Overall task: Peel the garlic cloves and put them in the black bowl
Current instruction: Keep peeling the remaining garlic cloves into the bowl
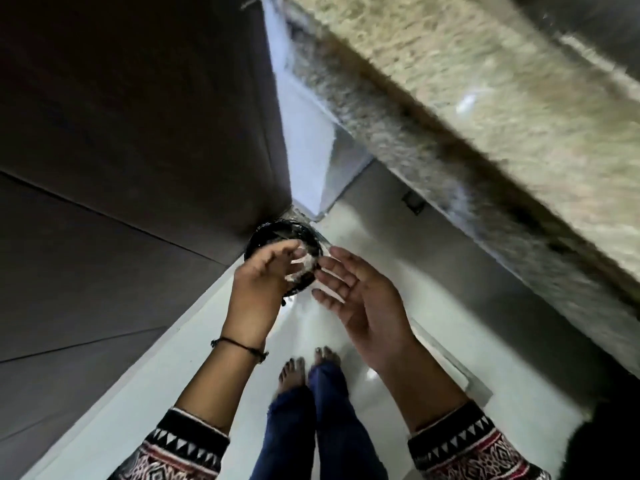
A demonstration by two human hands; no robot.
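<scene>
Looking down through the head camera, you see your left hand over a black round container that sits low by the corner of the dark cabinet, above the pale floor. Whether that container is the black bowl or a lined bin, you cannot tell from here. The left fingers are curled, with the thumb closing over them, around pale papery scraps, probably garlic skins. Your right hand is just beside it, palm up, fingers straight and slightly spread, holding nothing. No garlic cloves can be made out anywhere in this blurred view; the speckled stone countertop runs along your right.

Only 1 view is given, so judge the risks from it. Light skins could drift past the rim and land on the floor near your bare feet if you let go from this height. A peeled clove hidden among the scraps could go in with them, so check the handful before you release it.
</scene>
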